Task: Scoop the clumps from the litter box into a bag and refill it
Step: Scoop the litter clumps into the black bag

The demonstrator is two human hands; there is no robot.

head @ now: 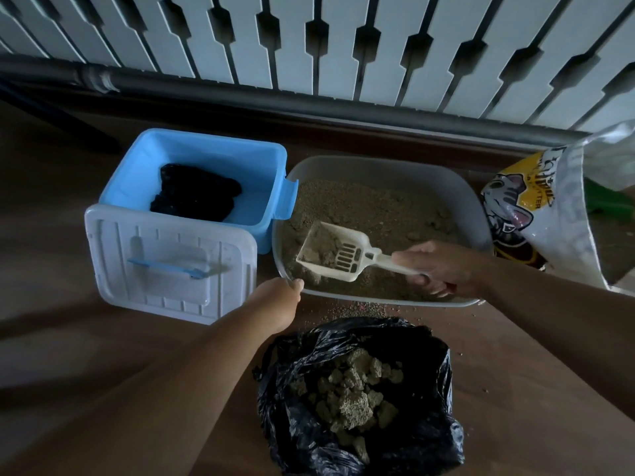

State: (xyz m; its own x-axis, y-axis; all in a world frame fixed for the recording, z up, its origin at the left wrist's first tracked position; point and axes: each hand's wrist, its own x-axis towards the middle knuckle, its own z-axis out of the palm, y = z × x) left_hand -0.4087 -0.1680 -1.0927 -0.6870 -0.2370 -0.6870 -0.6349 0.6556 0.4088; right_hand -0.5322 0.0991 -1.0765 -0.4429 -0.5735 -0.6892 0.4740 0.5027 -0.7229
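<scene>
1. The scoop (338, 252) is a pale, stiff plastic piece with a slotted floor. It looks light on its own but front-heavy now, since a clump sits in its bowl. The right place to hold it is the narrow handle at the rear, and that is where the right hand (438, 269) is closed around it, fingers wrapped underneath.
2. The clumps look crumbly more than solid. I judge they will break if shaken hard, so the scoop should travel level and tip only over the bag.
3. The litter box (477, 221) is a grey, shallow tray with rounded corners, part-filled with sandy brown litter. Loaded like this it is probably heavy and slightly flexible at the rim. The left hand (280, 300) is curled on the near-left rim, steadying it.
4. The black bag (422, 438) lies open on the floor just in front of the box, between the two forearms. It is thin, soft film that will not hold its own mouth open. A pile of greenish-grey clumps (354, 396) already rests inside.
5. Some stray grains lie on the floor between box and bag.
6. The litter sack (536, 214), white and yellow with a cat picture, stands at the right of the box. It looks bulky and floppy, best gripped at the top and supported below when pouring.
</scene>
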